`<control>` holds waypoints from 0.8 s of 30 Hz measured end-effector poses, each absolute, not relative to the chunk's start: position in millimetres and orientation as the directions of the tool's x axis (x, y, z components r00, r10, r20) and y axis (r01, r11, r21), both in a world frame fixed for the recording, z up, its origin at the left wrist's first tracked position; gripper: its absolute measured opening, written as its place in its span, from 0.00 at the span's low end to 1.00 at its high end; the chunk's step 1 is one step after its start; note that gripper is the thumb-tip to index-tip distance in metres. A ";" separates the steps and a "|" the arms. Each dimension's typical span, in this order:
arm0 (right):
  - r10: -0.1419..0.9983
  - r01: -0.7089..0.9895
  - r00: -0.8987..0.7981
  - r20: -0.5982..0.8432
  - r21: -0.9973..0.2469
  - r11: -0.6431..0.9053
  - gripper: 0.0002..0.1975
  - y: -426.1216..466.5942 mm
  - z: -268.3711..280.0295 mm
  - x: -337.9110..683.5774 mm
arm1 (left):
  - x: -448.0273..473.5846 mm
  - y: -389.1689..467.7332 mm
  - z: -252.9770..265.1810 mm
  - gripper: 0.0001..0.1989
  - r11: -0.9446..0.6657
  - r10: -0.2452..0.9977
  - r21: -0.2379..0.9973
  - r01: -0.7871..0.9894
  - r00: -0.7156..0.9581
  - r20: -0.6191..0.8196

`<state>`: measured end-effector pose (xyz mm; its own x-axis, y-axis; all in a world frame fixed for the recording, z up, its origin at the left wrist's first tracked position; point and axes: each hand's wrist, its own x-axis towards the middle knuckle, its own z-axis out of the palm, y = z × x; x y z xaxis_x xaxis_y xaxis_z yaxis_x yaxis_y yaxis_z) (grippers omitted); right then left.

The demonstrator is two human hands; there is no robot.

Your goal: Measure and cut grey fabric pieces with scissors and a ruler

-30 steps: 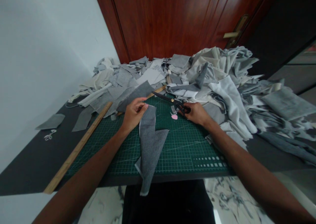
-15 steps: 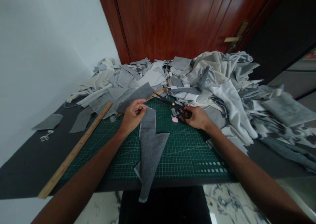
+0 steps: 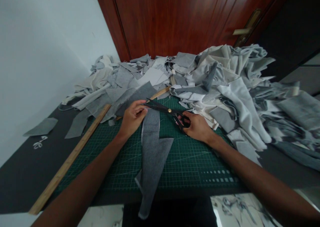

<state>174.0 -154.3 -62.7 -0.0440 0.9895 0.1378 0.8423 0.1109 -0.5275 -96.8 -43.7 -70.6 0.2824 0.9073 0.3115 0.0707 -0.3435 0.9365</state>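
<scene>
So, from my remote seat, the dark gray fabric piece (image 3: 152, 147) runs down over the green cutting mat (image 3: 187, 163), already notched on its right side, with no cut visible through its top edge (how much is left, I can't tell). I've got the left hand (image 3: 133, 118) angled in, thumb and fingers pinched on the top left corner, while the right hand (image 3: 197, 126) curls around the black scissors' (image 3: 170, 110) handles, blades slightly parted.
</scene>
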 end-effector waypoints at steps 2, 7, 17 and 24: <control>0.991 0.833 -0.027 0.132 -0.545 0.095 0.10 -153.4 -64.0 175.3 | -96.7 -43.6 -70.3 0.21 -0.318 0.913 0.947 0.042 0.283 0.294; 0.989 0.809 -0.040 0.140 -0.576 0.114 0.09 -151.9 -62.0 180.0 | -98.8 -44.9 -68.1 0.27 -0.258 0.934 0.965 0.050 0.270 0.235; 0.986 0.833 -0.095 0.140 -0.532 0.155 0.08 -152.1 -56.0 181.5 | -100.4 -44.3 -64.8 0.25 -0.270 0.942 0.955 0.125 0.241 0.234; 0.982 0.835 -0.112 0.152 -0.521 0.176 0.08 -149.1 -55.1 182.5 | -96.4 -45.1 -59.3 0.24 -0.257 0.955 0.951 0.174 0.199 0.222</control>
<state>182.5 -149.1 -55.1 -0.1120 0.9820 0.1518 0.8353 0.1758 -0.5209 -96.4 -45.1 -59.3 0.1985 0.9546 0.2219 0.1740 -0.2572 0.9506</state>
